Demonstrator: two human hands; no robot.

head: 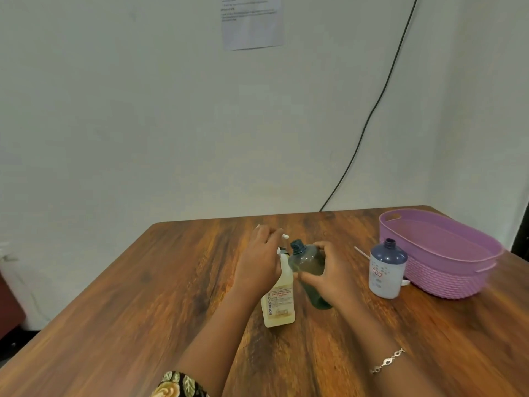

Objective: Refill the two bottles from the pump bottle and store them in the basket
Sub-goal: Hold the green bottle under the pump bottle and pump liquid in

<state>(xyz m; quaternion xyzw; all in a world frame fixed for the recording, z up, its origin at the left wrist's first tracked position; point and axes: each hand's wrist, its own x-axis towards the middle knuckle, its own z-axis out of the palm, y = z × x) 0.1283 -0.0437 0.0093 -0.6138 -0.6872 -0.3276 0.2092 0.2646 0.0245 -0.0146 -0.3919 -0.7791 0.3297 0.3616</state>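
Your pump bottle (279, 303) stands upright near the middle of the table (143, 296): a pale, cream-coloured body, squarish, with a white label printed in red. Your left hand (262, 263) is draped over its top, fingers spread wide across the pump head, whose white nozzle tip pokes out past your fingertips. Just right of the pump bottle, touching it, you have the dark bottle (310, 270), smoky and see-through, with a threaded open neck and no cap; it tilts so the mouth leans toward the pump nozzle. Your right hand (329, 272) is wrapped around its middle, thumb in front, holding it firm. Further right of the pump bottle stands the second bottle (385, 272), upright, apart from your hands: navy dome on top, open threaded neck, white lower body with a small red mark. Past that, just beside it, sits the purple basket (446, 277), oval with a woven-look lower wall. A thin white tube (361, 252) lies on the table between the dark bottle and the second bottle.
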